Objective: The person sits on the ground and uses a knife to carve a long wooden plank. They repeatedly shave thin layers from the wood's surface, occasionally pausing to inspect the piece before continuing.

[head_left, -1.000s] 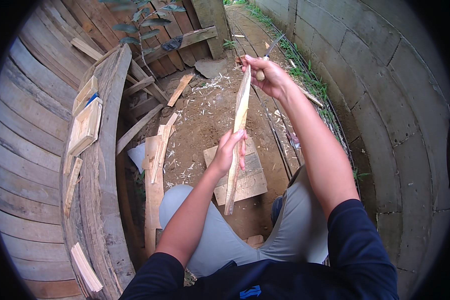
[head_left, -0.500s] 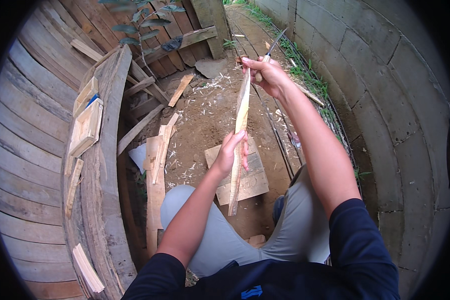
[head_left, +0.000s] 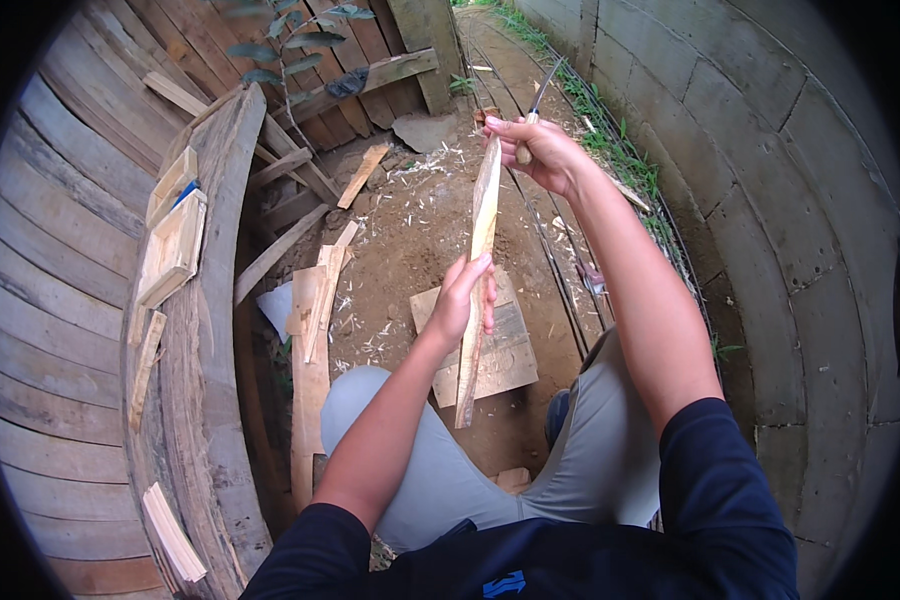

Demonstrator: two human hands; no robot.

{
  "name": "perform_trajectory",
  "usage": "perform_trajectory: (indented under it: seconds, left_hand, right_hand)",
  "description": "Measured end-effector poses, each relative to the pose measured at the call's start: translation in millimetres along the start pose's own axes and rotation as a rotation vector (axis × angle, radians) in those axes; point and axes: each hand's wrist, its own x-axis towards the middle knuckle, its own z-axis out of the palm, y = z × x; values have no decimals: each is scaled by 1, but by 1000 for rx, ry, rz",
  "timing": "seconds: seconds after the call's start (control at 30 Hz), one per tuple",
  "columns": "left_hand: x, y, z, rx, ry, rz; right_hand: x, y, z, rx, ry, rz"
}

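Stick point(head_left: 485, 205): left hand point(head_left: 457, 300) grips its middle, right hand point(head_left: 545, 152) its tip and a knife point(head_left: 533, 118); best point the knife away.

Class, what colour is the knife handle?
The knife handle is pale tan, seen in the head view.

bench point(head_left: 205, 430): open tray point(head_left: 175, 245) on top, blue item point(head_left: 186, 191) at its far end, slat bundle point(head_left: 173, 533) at near end | board wall point(head_left: 50, 330): left | planks point(head_left: 309, 400): on dirt point(head_left: 400, 235), right of bench | plant point(head_left: 317, 39): before fence point(head_left: 372, 45) | dark bundle point(head_left: 346, 86): on rail point(head_left: 400, 69) | grass point(head_left: 638, 158): along block wall point(head_left: 740, 200)
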Motion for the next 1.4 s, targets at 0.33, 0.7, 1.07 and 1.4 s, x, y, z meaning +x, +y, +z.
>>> perform_trajectory:
  seconds: [0.33,0.7,1.07,1.4]
  left_hand:
    - [2,1,-6,-172,-23,-58]
    - [6,-3,-3,-180,-9,-62]
    - [4,-3,-8,-32,93,-115]
    - [3,6,-3,-85,77,-99]
  right_hand:
    - [-8,7,7,-190,-14,107]
    - [-12,6,22,-273,5,69]
    - [-5,19,19,-495,186,52]
    - [2,23,15,-501,143,73]
